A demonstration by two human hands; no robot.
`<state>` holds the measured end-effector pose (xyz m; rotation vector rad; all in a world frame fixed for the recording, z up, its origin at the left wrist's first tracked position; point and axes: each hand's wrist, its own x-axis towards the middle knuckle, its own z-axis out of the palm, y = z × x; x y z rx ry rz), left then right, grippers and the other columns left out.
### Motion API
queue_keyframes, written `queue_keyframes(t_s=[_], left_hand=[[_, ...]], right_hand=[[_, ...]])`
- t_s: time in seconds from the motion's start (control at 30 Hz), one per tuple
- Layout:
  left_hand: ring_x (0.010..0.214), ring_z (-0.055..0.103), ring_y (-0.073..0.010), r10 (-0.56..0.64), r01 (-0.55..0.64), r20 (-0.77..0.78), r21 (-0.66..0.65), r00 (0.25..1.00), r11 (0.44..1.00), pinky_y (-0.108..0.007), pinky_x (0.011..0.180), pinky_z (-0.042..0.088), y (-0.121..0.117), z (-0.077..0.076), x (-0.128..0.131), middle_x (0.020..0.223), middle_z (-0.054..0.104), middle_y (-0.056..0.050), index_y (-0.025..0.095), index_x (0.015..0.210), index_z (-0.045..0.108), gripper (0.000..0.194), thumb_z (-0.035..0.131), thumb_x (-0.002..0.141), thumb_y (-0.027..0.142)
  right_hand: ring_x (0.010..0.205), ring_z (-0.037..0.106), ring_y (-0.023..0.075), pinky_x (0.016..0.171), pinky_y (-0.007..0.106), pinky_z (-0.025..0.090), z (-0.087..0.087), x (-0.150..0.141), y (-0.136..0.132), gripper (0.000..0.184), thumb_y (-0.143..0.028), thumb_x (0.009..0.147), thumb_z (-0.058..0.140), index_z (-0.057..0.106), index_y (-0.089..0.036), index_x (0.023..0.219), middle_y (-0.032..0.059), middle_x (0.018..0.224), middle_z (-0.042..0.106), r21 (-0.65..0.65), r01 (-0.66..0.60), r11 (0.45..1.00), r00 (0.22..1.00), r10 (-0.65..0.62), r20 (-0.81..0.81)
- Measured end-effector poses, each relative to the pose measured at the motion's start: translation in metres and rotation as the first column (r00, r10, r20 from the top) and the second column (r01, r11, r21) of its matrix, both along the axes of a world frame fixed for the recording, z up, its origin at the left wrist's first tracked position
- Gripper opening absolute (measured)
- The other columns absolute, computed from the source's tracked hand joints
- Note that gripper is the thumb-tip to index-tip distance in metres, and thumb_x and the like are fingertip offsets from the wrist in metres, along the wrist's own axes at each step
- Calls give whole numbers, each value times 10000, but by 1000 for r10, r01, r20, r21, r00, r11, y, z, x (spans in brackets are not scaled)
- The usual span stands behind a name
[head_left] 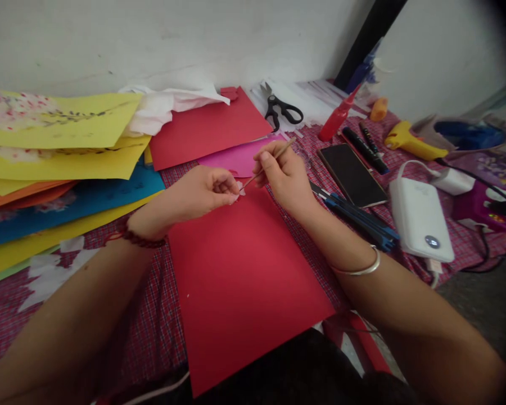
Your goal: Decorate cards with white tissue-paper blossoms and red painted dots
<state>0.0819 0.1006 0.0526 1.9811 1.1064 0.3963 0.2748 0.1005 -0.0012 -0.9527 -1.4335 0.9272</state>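
My left hand (213,191) pinches a small whitish piece of paper (240,190) between thumb and fingers. In my right hand (283,174) is a thin wooden stick (287,146), its lower tip touching or close to that piece. Both hands are over the far end of a red sheet (248,281). Just beyond them lies a pink sheet (231,159), partly hidden by my hands. A second red sheet (206,129) is farther back.
Coloured sheets (63,163) are piled left, beside white paper scraps (54,275). Scissors (280,107) lie at the back. Rightward are a red bottle (339,118), black marker (366,149), phone (353,174), blue-black cutter (358,219), yellow glue gun (413,142) and white power bank (421,219).
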Motion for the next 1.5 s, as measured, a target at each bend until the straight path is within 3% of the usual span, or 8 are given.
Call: queue_keyframes(t_s=[0.17,0.37,0.43,0.53,0.7,1.0,1.27,1.5], left_hand=[[658,621,-153,138,-138,1,76,990,987,-257,594,453,17,-24,-1,706,665,-29,186,732,571,261,720,750,399],[763,666,-172,124,-115,94,-98,988,989,-282,706,507,-11,20,3,754,670,-18,195,781,613,228,743,725,373],[759,660,-176,61,-52,77,-112,995,992,-289,702,508,-15,24,7,742,658,-11,201,761,622,216,746,720,373],[709,635,-172,32,-31,22,-42,999,999,-289,649,488,-6,5,10,711,653,-9,197,706,617,186,742,708,335],[644,610,-166,187,-179,-82,94,979,979,-285,589,437,17,-27,4,681,671,-28,186,677,629,128,691,717,290],[577,543,-156,270,-254,-116,132,956,958,-278,525,361,16,-23,5,638,655,-32,183,659,599,162,709,704,293],[648,586,-175,260,-250,-62,141,963,958,-290,583,419,15,-29,4,674,663,-31,195,651,574,140,684,720,248],[761,577,-150,359,-367,75,220,930,904,-274,680,440,10,0,-8,849,688,-40,151,874,684,138,625,787,240]], right_hand=[[563,546,73,548,236,487,2,-1,-1,304,-524,975,523,502,-225,923,-26,762,566,-18,-19,1000,1000,19,-8],[572,544,80,545,230,480,3,-2,-2,298,-521,984,502,527,-229,934,-24,757,564,-11,-4,1000,1000,4,21],[585,553,89,551,233,486,4,-2,-2,290,-518,986,496,537,-235,938,-17,764,573,-9,7,1000,999,-7,35],[593,557,95,560,238,496,5,-3,-3,291,-517,990,488,552,-236,952,-7,776,590,-18,20,1000,998,-19,51],[571,540,89,545,230,500,4,-3,-2,322,-545,976,505,566,-229,1001,-15,748,588,-33,15,999,999,-13,42],[659,592,146,597,302,531,17,-2,-13,381,-622,966,445,574,-263,986,27,793,593,27,85,996,996,-86,34],[756,612,162,653,307,531,10,-12,-20,326,-535,984,483,607,-234,962,32,810,612,71,-15,997,984,3,178],[791,625,179,747,312,504,18,-12,-23,312,-503,973,522,634,-217,921,30,775,658,93,-94,991,936,56,348]])
